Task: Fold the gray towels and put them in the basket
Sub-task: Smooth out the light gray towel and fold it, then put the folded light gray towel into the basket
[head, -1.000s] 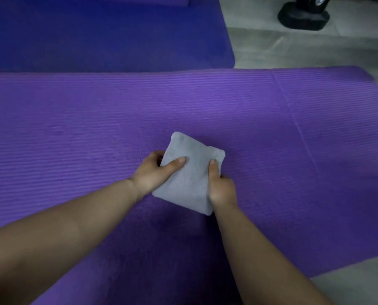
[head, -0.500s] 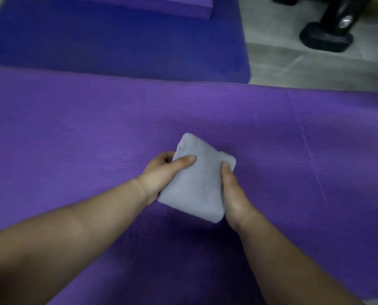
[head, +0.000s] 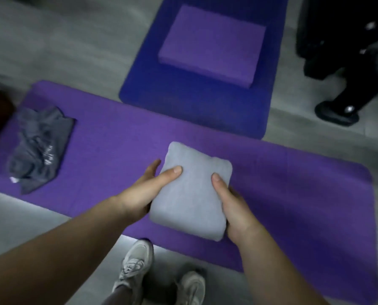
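One folded pale-gray cloth towel point(head: 190, 194), gripped at its sides by left hand point(head: 137, 194) and right hand point(head: 236, 208), not yet basketed; one crumpled dark-gray cloth point(head: 38, 148) lies unfolded on purple foam mat point(head: 117, 139); basket unseen.

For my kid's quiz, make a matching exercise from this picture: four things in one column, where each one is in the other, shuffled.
Things:
1. towel
2. dark cloth
3. block
4. shoes

Places:
A. on the blue mat
B. on the floor
C. gripped by the left hand and right hand
D. crumpled at the left end of the purple mat

Pairs: 1-C, 2-D, 3-A, 4-B
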